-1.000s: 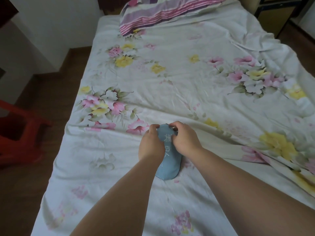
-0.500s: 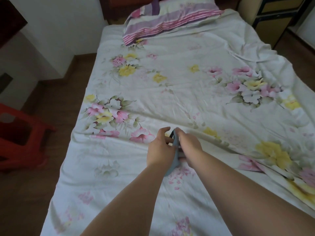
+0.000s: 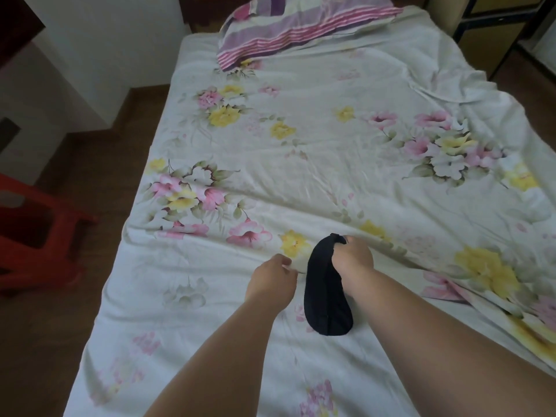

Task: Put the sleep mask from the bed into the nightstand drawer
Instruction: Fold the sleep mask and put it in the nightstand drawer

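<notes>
The sleep mask (image 3: 325, 293) shows its dark navy side and hangs down over the floral bedsheet (image 3: 301, 139). My right hand (image 3: 352, 260) pinches its upper end, fingers closed on the fabric. My left hand (image 3: 272, 279) is just left of the mask, apart from it, its fingers curled in with nothing visible in them. The nightstand drawer is not in view.
A striped pillow (image 3: 294, 28) lies at the head of the bed. A red plastic stool (image 3: 36, 233) stands on the brown floor to the left. A white wall and cabinet (image 3: 45, 94) stand at the far left, and dark furniture (image 3: 493, 28) at the top right.
The mask was held in both hands, light blue side up. It has turned over to its dark side, my left hand has let go and moved left, and my right hand holds it alone.
</notes>
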`<state>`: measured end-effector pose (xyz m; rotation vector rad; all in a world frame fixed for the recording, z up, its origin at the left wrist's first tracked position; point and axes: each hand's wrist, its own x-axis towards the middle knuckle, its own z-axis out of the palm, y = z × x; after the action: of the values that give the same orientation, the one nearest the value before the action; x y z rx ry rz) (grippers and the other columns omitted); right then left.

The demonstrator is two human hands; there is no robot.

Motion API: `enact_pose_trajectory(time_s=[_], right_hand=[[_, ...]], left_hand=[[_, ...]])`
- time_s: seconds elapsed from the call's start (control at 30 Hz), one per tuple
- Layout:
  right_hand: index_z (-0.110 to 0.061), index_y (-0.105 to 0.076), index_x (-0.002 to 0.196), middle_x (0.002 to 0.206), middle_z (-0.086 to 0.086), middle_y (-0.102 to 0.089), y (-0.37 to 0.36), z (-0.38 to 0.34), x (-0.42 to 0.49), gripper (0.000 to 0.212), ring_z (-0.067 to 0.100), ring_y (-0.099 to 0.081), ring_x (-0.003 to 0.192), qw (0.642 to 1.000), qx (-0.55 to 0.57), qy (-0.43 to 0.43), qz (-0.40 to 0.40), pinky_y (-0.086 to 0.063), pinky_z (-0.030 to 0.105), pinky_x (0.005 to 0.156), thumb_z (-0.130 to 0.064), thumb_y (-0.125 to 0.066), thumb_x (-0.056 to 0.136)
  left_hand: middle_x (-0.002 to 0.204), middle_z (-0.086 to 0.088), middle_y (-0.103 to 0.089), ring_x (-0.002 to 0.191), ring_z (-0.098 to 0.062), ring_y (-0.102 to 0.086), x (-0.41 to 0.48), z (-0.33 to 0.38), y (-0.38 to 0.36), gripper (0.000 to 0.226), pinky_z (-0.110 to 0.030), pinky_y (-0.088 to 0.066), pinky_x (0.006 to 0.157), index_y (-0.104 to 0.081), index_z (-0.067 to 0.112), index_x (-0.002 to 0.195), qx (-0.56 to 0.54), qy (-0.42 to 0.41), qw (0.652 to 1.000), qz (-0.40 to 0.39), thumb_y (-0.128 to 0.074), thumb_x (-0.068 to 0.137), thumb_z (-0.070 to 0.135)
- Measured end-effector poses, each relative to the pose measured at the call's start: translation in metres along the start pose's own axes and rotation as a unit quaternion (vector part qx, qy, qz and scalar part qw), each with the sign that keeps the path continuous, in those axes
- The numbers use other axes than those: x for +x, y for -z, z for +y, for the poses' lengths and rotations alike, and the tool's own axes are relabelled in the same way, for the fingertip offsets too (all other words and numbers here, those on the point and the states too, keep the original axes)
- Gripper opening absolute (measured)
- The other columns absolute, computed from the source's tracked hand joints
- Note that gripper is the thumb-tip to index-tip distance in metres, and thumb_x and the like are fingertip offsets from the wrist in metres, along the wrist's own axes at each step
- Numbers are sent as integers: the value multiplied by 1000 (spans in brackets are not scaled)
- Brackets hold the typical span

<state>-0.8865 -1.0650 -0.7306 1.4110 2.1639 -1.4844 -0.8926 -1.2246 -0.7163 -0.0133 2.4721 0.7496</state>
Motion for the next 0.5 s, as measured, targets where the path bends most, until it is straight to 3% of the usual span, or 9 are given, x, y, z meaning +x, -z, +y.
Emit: enact_pose_trajectory(time_s=[0.07,0.13,0.23,0.33,0.4,0.5], right_hand=[[-17,-53,90,87,4,-54,2,-1,-3,14,26,-52,74,999,30,-7,-10,-40,31,65,-12,-42,96],[-17,-56,89,86,5,-54,3,-2,-6,14,27,-52,77,998,55,-17,-23,-41,34,73,-11,-43,95],[-14,-58,87,83,6,-54,5,-7,-12,13,25,-51,77,994,95,-31,-48,-42,34,71,-10,-46,91],[-14,-63,86,91,11,-64,4,-14,-23,14,27,-55,77,985,153,-46,-65,-43,33,67,-14,-49,88],[-15,-66,90,103,16,-70,6,-19,-31,16,31,-64,88,980,180,-51,-68,-48,37,73,-16,-50,87],[-20,-67,88,107,16,-71,13,-27,-39,18,34,-67,100,975,205,-56,-64,-54,47,89,-16,-49,87]], left_hand=[[108,2,-71,98,-20,-65,1,5,-2,39,-34,-54,85,-57,24,133,-27,0,999,-22,-55,94,29],[104,4,-71,95,-19,-65,0,9,-3,42,-31,-51,83,-56,23,135,-51,1,998,-43,-55,93,26],[109,-2,-72,91,-20,-65,-4,12,-2,44,-28,-50,76,-53,21,138,-81,1,994,-69,-47,95,16],[116,-8,-69,102,-26,-66,-10,12,3,43,-39,-55,90,-52,17,137,-105,1,991,-88,-45,95,13],[114,-8,-68,104,-27,-65,-14,13,9,38,-39,-54,91,-56,16,132,-119,8,989,-87,-51,94,17],[103,-3,-68,96,-22,-64,-22,15,19,24,-33,-50,81,-65,16,114,-130,12,987,-93,-56,94,24]])
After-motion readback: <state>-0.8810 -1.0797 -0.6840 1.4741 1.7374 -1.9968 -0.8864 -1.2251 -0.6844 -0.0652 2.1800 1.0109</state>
